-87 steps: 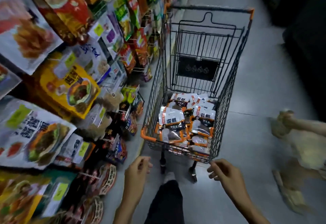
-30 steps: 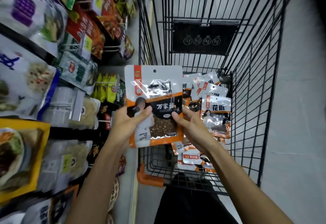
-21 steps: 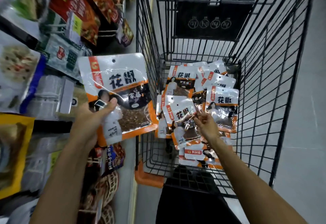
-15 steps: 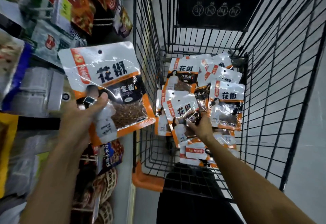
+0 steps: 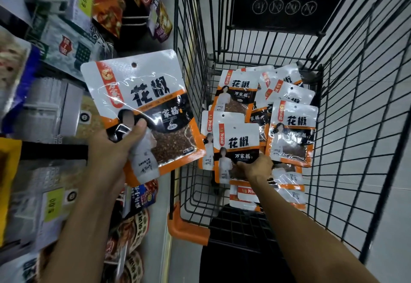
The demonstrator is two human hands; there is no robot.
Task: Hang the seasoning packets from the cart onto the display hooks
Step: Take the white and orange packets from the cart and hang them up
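While in left hand (image 5: 115,147), packet (image 5: 151,95) hole-end up.

Yellow price tag (image 5: 85,2); red hanging pack (image 5: 110,4) (blurred); grey floor (image 5: 393,258).

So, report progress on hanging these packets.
Done: none visibly hung yet. In hand: the left hand holds one packet beside the cart; the right hand grips a second packet inside it. Left: hanging both, plus the pile lying in the cart.

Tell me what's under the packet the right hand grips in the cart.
An identical packet pokes out beneath the gripped packet, others lower; the right hand hides how many.
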